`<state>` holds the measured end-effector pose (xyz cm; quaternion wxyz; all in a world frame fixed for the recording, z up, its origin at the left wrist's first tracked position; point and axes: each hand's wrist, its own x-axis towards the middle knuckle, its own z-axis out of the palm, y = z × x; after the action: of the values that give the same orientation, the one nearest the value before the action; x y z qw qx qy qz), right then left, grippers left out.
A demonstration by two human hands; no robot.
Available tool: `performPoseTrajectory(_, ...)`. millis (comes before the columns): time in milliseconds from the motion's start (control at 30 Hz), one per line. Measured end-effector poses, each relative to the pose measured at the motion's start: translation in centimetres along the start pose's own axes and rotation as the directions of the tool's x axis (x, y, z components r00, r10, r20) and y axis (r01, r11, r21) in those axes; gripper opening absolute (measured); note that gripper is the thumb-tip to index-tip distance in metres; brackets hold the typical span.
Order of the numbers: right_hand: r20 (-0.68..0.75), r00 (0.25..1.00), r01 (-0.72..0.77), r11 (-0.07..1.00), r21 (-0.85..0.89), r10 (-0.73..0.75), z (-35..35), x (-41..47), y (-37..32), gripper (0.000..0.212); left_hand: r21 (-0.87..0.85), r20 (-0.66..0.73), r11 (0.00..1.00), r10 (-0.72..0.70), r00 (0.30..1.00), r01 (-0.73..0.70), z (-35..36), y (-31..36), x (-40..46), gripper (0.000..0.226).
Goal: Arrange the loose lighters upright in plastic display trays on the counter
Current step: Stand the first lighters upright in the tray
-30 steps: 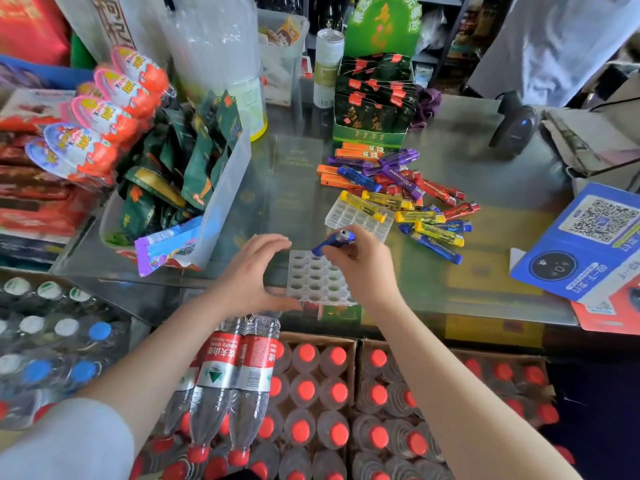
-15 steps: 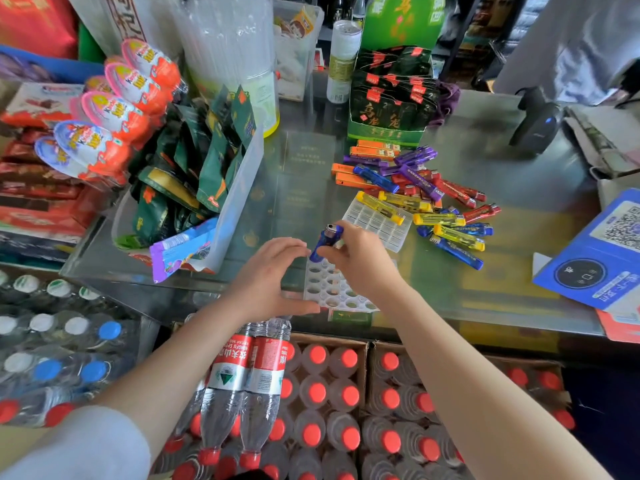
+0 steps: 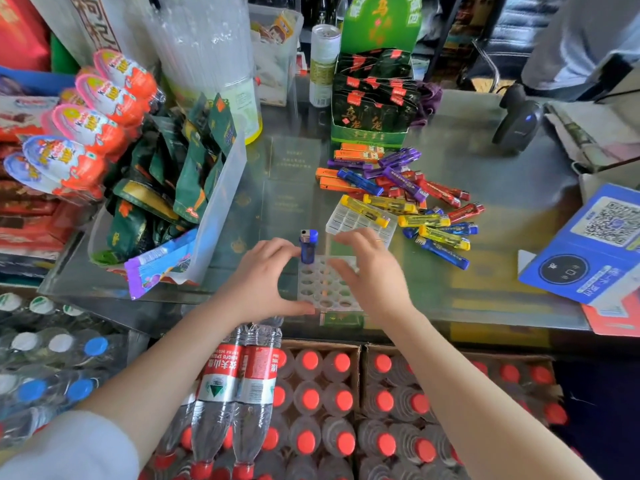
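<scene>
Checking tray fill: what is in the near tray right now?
One blue lighter stands upright in a far-left hole of the near tray. Visible holes look empty; the right hand covers its right side.

The red labels on the water bottles [image 3: 239,382] below the tabletop carry white Chinese characters, "NONGFU SPRING" and a green triangle logo. The green tea display box [image 3: 372,109] shows the characters 乌龙, also printed large on its header card. The blue card [image 3: 588,251] at right bears a QR code. Print on the egg-shaped sweets [image 3: 86,123] is too blurred to read
</scene>
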<state>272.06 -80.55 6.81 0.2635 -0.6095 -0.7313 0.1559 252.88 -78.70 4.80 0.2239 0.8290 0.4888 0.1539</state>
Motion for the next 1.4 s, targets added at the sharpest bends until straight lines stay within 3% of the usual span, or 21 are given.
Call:
performPoseTrajectory(100,-0.205,0.963,-0.19,0.98,-0.054,0.175,-1.9,-1.2,3.8,0.02,0.032,0.022,0.999,0.001,1.0,-0.002,-0.1,-0.1,0.3,0.096)
performPoseTrajectory(200,-0.269,0.923,-0.313,0.944,-0.102,0.277,-3.3,-2.4,7.7,0.021,0.035,0.043,0.999,-0.007,0.999,0.005,0.2,0.3,0.5,0.1)
performPoseTrajectory(300,-0.295,0.914,-0.338,0.926,-0.169,0.28,-4.3,-3.1,9.8,0.022,0.002,0.044,1.0,-0.024,0.999,0.024,0.4,1.1,0.5,0.105)
performPoseTrajectory(567,-0.116,0.946,-0.324,0.913,-0.247,0.304,-5.4,-1.9,9.5,0.031,-0.099,0.002,0.992,-0.073,0.997,0.073,0.3,2.6,-0.1,0.093)
performPoseTrajectory(700,0.012,0.957,-0.275,0.925,-0.262,0.289,-4.7,-1.6,7.6,0.024,-0.111,0.001,0.988,-0.109,0.994,0.109,0.3,2.8,-0.6,0.087)
performPoseTrajectory(800,-0.034,0.97,-0.242,0.962,-0.122,0.24,-4.4,-1.3,5.6,0.022,-0.111,-0.022,0.987,-0.118,0.993,0.115,0.3,2.5,-1.1,0.087)
performPoseTrajectory(867,-0.078,0.981,-0.171,0.982,0.078,0.177,-4.4,-0.7,3.6,0.018,-0.111,-0.047,0.988,-0.115,0.992,0.109,0.5,2.2,-1.4,0.087)
performPoseTrajectory(933,-0.026,0.985,-0.152,0.938,0.312,0.168,-4.1,-0.2,1.3,0.014,-0.109,-0.066,0.989,-0.112,0.992,0.104,0.5,2.0,-1.5,0.087)
performPoseTrajectory(1033,0.068,0.988,-0.152,0.867,0.475,0.136,-2.7,0.1,-1.4,0.014,-0.122,-0.063,0.988,-0.106,0.992,0.098,0.3,1.5,-1.7,0.086)
performPoseTrajectory(1200,0.127,0.982,-0.186,0.852,0.49,0.141,0.3,-0.2,-2.8,0.014,-0.179,-0.065,0.98,-0.096,0.993,0.083,0.5,1.1,-2.0,0.089)
performPoseTrajectory(1400,0.037,0.996,-0.084,0.957,0.277,0.077,1.0,0.0,-3.0,0.017,-0.203,-0.081,0.977,-0.08,0.994,0.062,0.7,1.0,-2.2,0.088)
